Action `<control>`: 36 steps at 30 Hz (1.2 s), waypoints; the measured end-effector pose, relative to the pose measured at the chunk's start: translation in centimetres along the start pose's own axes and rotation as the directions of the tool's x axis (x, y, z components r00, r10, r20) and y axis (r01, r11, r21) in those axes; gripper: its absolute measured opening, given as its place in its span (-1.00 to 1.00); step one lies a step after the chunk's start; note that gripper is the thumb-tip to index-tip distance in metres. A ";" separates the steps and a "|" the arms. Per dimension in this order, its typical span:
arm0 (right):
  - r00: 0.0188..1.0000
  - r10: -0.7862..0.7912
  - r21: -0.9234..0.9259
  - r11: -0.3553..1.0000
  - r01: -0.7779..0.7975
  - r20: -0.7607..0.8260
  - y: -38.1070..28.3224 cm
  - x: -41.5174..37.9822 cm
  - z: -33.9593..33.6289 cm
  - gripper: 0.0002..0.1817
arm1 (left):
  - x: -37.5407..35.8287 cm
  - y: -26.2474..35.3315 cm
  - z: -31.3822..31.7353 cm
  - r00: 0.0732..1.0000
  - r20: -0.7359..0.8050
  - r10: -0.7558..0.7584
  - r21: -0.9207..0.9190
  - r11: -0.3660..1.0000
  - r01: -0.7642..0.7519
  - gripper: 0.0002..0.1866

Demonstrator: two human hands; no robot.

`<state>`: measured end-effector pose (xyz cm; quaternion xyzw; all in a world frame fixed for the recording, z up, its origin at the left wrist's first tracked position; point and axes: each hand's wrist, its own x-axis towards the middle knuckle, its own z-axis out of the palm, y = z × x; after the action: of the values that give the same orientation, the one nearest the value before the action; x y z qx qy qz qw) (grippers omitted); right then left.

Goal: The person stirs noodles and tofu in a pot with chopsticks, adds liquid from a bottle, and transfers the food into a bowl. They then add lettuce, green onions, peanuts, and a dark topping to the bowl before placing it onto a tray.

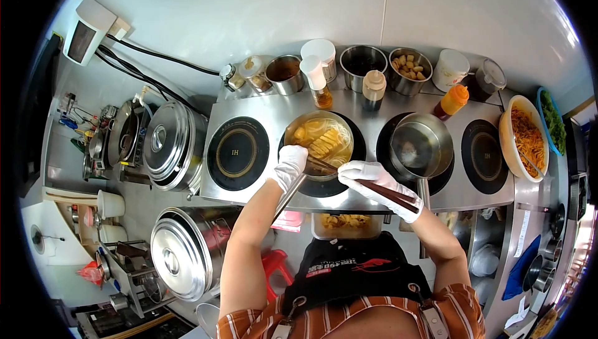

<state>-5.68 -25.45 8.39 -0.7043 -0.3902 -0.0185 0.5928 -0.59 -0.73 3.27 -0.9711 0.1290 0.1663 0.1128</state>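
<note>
Both my hands wear white gloves. My right hand is wrapped round a pair of dark brown chopsticks, which slant across the front rim of a steel pot. At that pot's front left rim is my left hand, its fingers closed close to the chopsticks' far ends; what it grips is hidden. The pot's handle runs down towards me past my left wrist. In the pot, a ridged yellow noodle block and pale thin noodles lie in yellowish broth.
Another steel pot with clear liquid stands on the burner to the right. Bottles and steel pots, including one of light chunks, line the back. A bowl of shredded orange food stands right. Large lidded pots stand left.
</note>
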 end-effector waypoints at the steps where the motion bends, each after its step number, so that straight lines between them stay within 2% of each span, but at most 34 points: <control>1: 1.000 0.004 -0.007 1.000 -0.004 0.016 0.4 0.2 0.3 -0.90 | 0.1 0.0 0.2 1.000 0.001 0.001 0.003 1.000 -0.001 -0.77; 3: 0.999 0.005 -0.013 1.000 -0.005 0.033 1.3 0.1 0.7 -0.89 | 0.1 0.1 0.2 0.999 0.024 -0.038 -0.006 0.999 0.038 -0.77; 5: 0.999 -0.005 -0.042 0.999 0.003 -0.035 2.5 -0.3 0.9 -0.87 | -0.2 0.3 -0.5 0.999 0.035 -0.034 0.001 0.999 0.034 -0.77; 8: 0.975 0.196 0.005 0.980 -0.197 -0.106 2.8 -0.6 0.5 -0.92 | 0.1 0.3 -0.4 0.999 0.045 -0.027 0.028 0.999 0.026 -0.77; 11: 0.962 0.225 0.062 0.974 -0.217 -0.157 3.8 -1.3 0.2 -0.93 | 0.8 -0.3 0.0 0.999 0.035 -0.007 0.097 0.995 0.003 -0.77; 13: 0.964 0.202 0.056 0.979 -0.196 -0.175 4.1 -1.6 0.0 -0.93 | 1.0 -1.1 0.1 0.998 -0.033 0.048 0.104 0.994 -0.044 -0.80; 16: 0.956 0.215 0.057 0.976 -0.208 -0.198 4.2 -2.1 -0.2 -0.94 | 0.6 -2.2 -0.2 0.996 -0.068 0.054 0.169 0.985 -0.041 -0.81; 17: 0.943 0.253 0.087 0.967 -0.239 -0.218 4.1 -2.2 -0.2 -0.94 | 0.5 -2.8 -0.4 1.000 -0.029 0.003 0.145 0.989 0.001 -0.80; 20: 0.918 0.324 0.154 0.943 -0.294 -0.231 3.7 -2.3 -0.5 -0.94 | -1.2 -5.6 -1.0 0.990 -0.117 0.076 0.197 0.979 -0.052 -0.82; 23: 0.907 0.352 0.168 0.933 -0.318 -0.232 3.7 -2.7 -0.7 -0.91 | -4.1 -7.5 -3.9 0.993 -0.111 0.049 0.228 0.973 -0.022 -0.82; 24: 0.908 0.349 0.169 0.934 -0.316 -0.230 3.3 -2.7 -0.8 -0.91 | -5.1 -8.0 -4.6 0.996 -0.089 -0.010 0.241 0.970 0.031 -0.82; 26: 0.862 0.453 0.226 0.886 -0.405 -0.229 1.7 -2.7 -1.2 -0.90 | -6.8 -10.0 -4.2 0.991 -0.125 -0.049 0.219 0.973 0.076 -0.85; 27: 0.883 0.366 0.202 0.927 -0.317 -0.293 1.4 -3.1 -1.5 -0.88 | -7.8 -10.6 -4.3 0.991 -0.122 -0.061 0.177 0.981 0.082 -0.86; 29: 0.852 0.385 0.176 0.922 -0.344 -0.354 -2.2 -2.7 -2.7 -0.89 | -9.9 -12.5 -2.6 0.983 -0.174 -0.050 0.044 0.997 0.059 -0.90; 30: 0.833 0.399 0.154 0.917 -0.368 -0.383 -3.8 -2.6 -3.2 -0.89 | -11.4 -11.9 -3.3 0.971 -0.205 -0.125 -0.138 0.986 0.098 -0.90; 32: 0.797 0.383 0.138 0.922 -0.363 -0.466 -4.7 -3.7 -3.4 -0.89 | -13.6 -11.9 -2.2 0.936 -0.312 -0.164 -0.364 0.930 0.042 -0.90; 34: 0.786 0.304 0.161 0.952 -0.259 -0.537 -4.2 -5.0 -2.5 -0.85 | -15.6 -10.6 -1.6 0.896 -0.336 -0.291 -0.582 0.812 0.046 -0.91; 36: 0.726 0.392 0.127 0.911 -0.393 -0.566 -4.6 -5.7 -1.4 -0.85 | -17.2 -9.7 0.4 0.856 -0.286 -0.430 -0.810 0.587 0.024 -0.92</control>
<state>-11.68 -29.74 9.80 -0.7317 -0.0332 -0.1066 0.6724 -13.61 12.20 10.64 -0.9396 -0.0635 -0.0423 -0.3336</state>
